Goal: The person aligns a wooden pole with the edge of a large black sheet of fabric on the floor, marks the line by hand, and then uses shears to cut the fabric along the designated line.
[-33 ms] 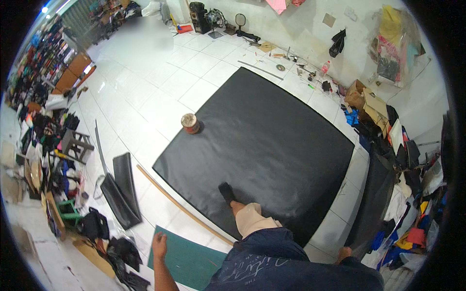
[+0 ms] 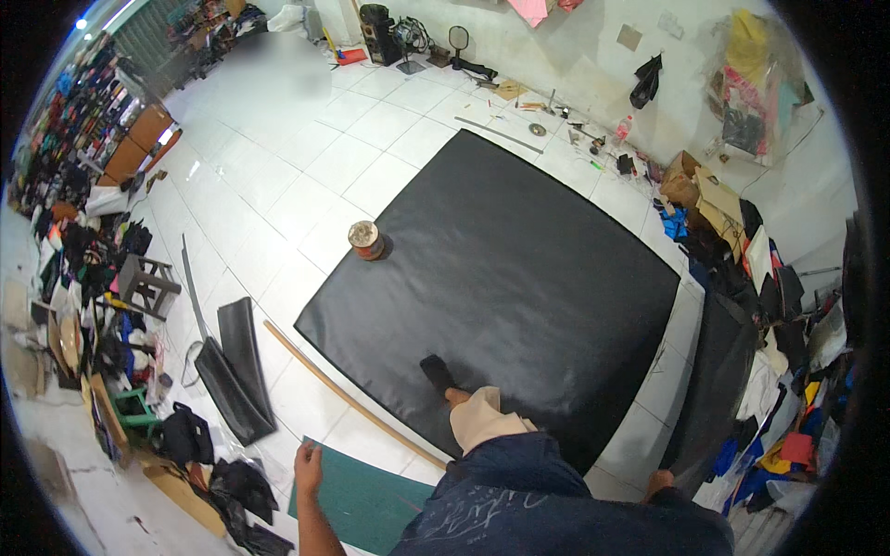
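Observation:
My left hand (image 2: 308,466) hangs at lower left, over the edge of a dark green cutting mat (image 2: 362,505). Its fingers are loosely bent and apart, with nothing seen in them. My right hand (image 2: 659,483), at lower right, is beside the lower end of a long black sheet (image 2: 709,389); its fingers are mostly hidden, so I cannot tell whether it touches the sheet. Ahead, a large black leather-like sheet (image 2: 519,269) lies flat on the floor, and my foot in a dark sock (image 2: 434,372) is on it. A round tin (image 2: 365,240) stands near its left edge.
Left of the large sheet lie a thin wooden strip (image 2: 352,400) and folded black material (image 2: 236,380). A grey stool (image 2: 148,285) stands among heaped goods. Small tools and a bottle (image 2: 623,128) line the far wall. Cardboard (image 2: 718,204) and fabric scraps crowd the right side.
The view has shifted slightly, so floor things sit a little lower. My left hand has risen slightly relative to the cutting mat. Nothing has been taken hold of or let go.

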`<action>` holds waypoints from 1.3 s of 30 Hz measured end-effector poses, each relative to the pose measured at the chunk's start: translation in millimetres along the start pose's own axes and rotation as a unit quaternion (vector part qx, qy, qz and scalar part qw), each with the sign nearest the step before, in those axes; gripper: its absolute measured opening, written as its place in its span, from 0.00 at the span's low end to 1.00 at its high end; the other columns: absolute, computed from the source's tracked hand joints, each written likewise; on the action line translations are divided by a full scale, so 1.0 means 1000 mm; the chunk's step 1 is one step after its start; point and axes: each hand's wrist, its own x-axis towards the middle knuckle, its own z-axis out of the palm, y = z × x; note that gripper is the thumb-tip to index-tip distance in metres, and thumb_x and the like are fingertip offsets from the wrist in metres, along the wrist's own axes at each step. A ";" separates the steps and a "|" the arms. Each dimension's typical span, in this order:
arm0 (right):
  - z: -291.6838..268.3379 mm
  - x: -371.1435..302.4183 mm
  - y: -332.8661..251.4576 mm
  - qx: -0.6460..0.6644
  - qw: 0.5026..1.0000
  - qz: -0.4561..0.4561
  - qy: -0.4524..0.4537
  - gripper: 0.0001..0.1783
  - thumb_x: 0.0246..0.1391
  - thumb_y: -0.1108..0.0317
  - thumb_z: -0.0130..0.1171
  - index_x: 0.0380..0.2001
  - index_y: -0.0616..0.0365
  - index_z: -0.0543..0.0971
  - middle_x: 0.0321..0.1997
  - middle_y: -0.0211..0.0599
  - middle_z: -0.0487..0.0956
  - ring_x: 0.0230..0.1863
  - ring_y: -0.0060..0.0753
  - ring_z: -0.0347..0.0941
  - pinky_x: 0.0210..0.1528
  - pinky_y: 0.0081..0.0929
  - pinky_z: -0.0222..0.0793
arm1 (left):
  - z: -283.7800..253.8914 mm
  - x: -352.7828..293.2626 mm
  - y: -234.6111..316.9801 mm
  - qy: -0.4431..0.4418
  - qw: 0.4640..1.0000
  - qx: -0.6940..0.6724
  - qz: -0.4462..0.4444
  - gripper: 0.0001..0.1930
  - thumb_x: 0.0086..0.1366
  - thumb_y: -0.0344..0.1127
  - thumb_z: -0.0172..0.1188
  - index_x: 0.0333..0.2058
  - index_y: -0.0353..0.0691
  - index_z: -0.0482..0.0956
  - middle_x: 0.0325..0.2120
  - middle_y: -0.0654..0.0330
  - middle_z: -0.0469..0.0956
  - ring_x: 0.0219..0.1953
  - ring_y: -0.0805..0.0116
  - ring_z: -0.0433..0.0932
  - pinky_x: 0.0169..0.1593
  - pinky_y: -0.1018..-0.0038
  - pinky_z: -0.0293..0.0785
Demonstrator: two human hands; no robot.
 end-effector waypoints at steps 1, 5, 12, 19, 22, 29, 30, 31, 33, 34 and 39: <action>-0.013 0.011 0.020 -0.009 0.998 0.054 0.019 0.13 0.64 0.63 0.49 0.41 0.51 0.83 0.41 0.33 0.81 0.44 0.37 0.77 0.39 0.37 0.70 | 0.005 0.016 0.006 -0.011 0.998 -0.058 -0.030 0.24 0.65 0.40 0.59 0.55 0.30 0.71 0.35 0.58 0.77 0.36 0.69 0.74 0.42 0.72 0.72; -0.086 0.013 -0.068 0.134 0.987 0.086 -0.009 0.13 0.63 0.62 0.51 0.42 0.53 0.83 0.45 0.38 0.80 0.47 0.37 0.77 0.44 0.41 0.71 | -0.041 0.061 0.011 -0.050 0.982 -0.097 -0.151 0.16 0.67 0.39 0.57 0.46 0.33 0.75 0.25 0.64 0.74 0.24 0.73 0.71 0.26 0.76 0.67; -0.367 -0.001 -0.141 0.479 0.848 0.223 0.039 0.16 0.62 0.62 0.54 0.47 0.57 0.81 0.51 0.45 0.79 0.53 0.45 0.75 0.55 0.41 0.71 | -0.092 0.167 -0.014 -0.112 0.946 0.001 -0.303 0.13 0.67 0.37 0.54 0.45 0.35 0.74 0.30 0.62 0.76 0.27 0.73 0.74 0.29 0.76 0.72; -0.620 -0.039 -0.175 0.661 0.651 0.372 0.009 0.17 0.61 0.63 0.50 0.43 0.66 0.79 0.50 0.54 0.78 0.52 0.52 0.76 0.52 0.45 0.73 | -0.155 0.456 0.105 -0.148 0.975 0.034 -0.161 0.14 0.67 0.37 0.52 0.48 0.38 0.73 0.32 0.62 0.77 0.29 0.73 0.75 0.27 0.78 0.70; -0.682 -0.087 -0.187 0.645 0.673 0.359 0.039 0.19 0.62 0.62 0.49 0.45 0.67 0.79 0.52 0.55 0.77 0.55 0.53 0.75 0.55 0.45 0.72 | -0.180 0.584 0.161 -0.160 0.980 0.046 -0.113 0.14 0.68 0.37 0.51 0.49 0.39 0.73 0.32 0.62 0.77 0.29 0.73 0.75 0.27 0.79 0.70; -0.905 -0.101 -0.269 0.714 0.592 0.373 0.031 0.19 0.61 0.59 0.47 0.49 0.58 0.78 0.54 0.49 0.77 0.58 0.50 0.73 0.56 0.43 0.72 | -0.339 0.924 0.371 -0.106 0.983 -0.080 0.129 0.15 0.69 0.37 0.49 0.51 0.42 0.72 0.34 0.63 0.78 0.30 0.74 0.76 0.25 0.81 0.68; -0.938 -0.096 -0.278 0.727 0.567 0.385 0.030 0.20 0.61 0.59 0.47 0.50 0.58 0.76 0.55 0.49 0.76 0.58 0.50 0.73 0.55 0.43 0.72 | -0.346 0.975 0.430 -0.061 0.988 0.038 0.140 0.18 0.69 0.42 0.50 0.55 0.44 0.69 0.34 0.64 0.77 0.28 0.75 0.73 0.25 0.85 0.63; -0.944 -0.097 -0.285 0.728 0.558 0.399 0.022 0.20 0.61 0.59 0.47 0.50 0.58 0.75 0.56 0.49 0.76 0.57 0.50 0.73 0.55 0.44 0.72 | -0.317 1.000 0.471 -0.072 0.956 0.150 0.243 0.22 0.69 0.48 0.51 0.56 0.45 0.69 0.34 0.65 0.76 0.27 0.75 0.71 0.26 0.83 0.63; -0.913 -0.128 -0.313 0.713 0.538 0.449 -0.026 0.20 0.61 0.60 0.47 0.52 0.58 0.74 0.57 0.49 0.75 0.57 0.51 0.74 0.54 0.45 0.72 | -0.209 0.986 0.544 -0.174 0.939 0.127 0.269 0.23 0.69 0.51 0.51 0.57 0.45 0.69 0.34 0.66 0.76 0.28 0.75 0.71 0.28 0.82 0.64; -0.929 -0.128 -0.325 0.711 0.535 0.455 -0.029 0.20 0.61 0.60 0.47 0.51 0.57 0.74 0.56 0.49 0.76 0.57 0.50 0.74 0.55 0.45 0.72 | -0.190 0.989 0.588 -0.202 0.927 0.113 0.296 0.24 0.69 0.52 0.51 0.57 0.44 0.69 0.34 0.67 0.75 0.29 0.75 0.71 0.28 0.81 0.64; -1.072 -0.118 -0.342 0.768 0.454 0.449 -0.043 0.18 0.62 0.64 0.47 0.52 0.58 0.74 0.54 0.47 0.78 0.56 0.48 0.75 0.58 0.46 0.68 | -0.172 1.110 0.625 -0.248 0.934 0.178 0.184 0.18 0.69 0.47 0.52 0.47 0.38 0.74 0.32 0.62 0.77 0.26 0.72 0.73 0.28 0.76 0.70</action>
